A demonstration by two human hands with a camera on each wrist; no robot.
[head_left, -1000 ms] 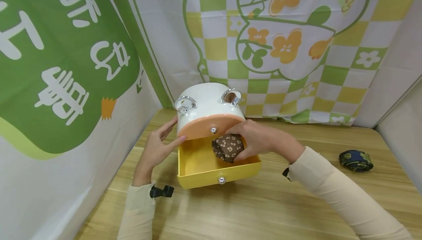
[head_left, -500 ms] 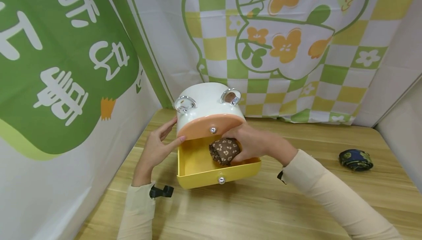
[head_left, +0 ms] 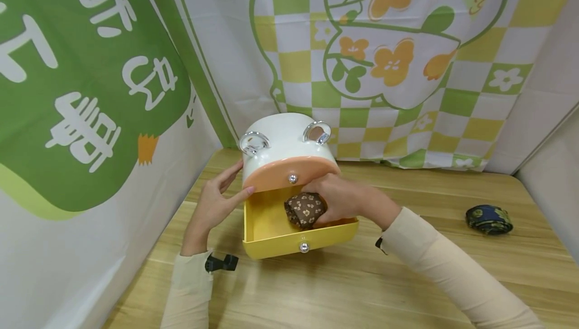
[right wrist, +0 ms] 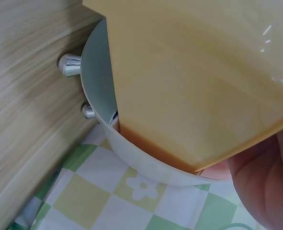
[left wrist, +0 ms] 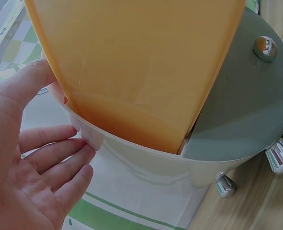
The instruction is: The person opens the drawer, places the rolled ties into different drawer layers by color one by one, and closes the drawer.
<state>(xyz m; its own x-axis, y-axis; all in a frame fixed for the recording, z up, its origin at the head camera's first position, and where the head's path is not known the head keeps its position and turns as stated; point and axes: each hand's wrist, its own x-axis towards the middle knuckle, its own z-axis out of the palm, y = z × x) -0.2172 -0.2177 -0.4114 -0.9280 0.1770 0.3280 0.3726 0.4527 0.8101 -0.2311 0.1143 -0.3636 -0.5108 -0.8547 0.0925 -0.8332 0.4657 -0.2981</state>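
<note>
A white rounded drawer box (head_left: pixel 284 133) stands on the table in the head view, its yellow drawer (head_left: pixel 271 213) pulled out below an orange drawer (head_left: pixel 271 174). Inside the yellow drawer, my right hand (head_left: pixel 339 196) holds a brown flower-patterned cloth roll (head_left: pixel 305 210). The drawer wall hides the roll in the right wrist view, where only part of the right hand (right wrist: pixel 266 177) shows. My left hand (head_left: pixel 212 203) rests against the left side of the box, its thumb at the orange drawer's edge. In the left wrist view, the left hand's (left wrist: pixel 40 167) fingers are extended and touch the box side.
A rolled dark blue patterned cloth (head_left: pixel 488 219) lies at the right of the wooden table (head_left: pixel 384 279). Two silver rings (head_left: pixel 255 143) top the box. A grey-green lower drawer (left wrist: pixel 242 105) with a silver knob (left wrist: pixel 266 48) sits beneath. Printed curtains (head_left: pixel 294 42) hang behind.
My right hand has moved a little left and down into the yellow drawer with the brown cloth roll. The left hand and the box have stayed in place.
</note>
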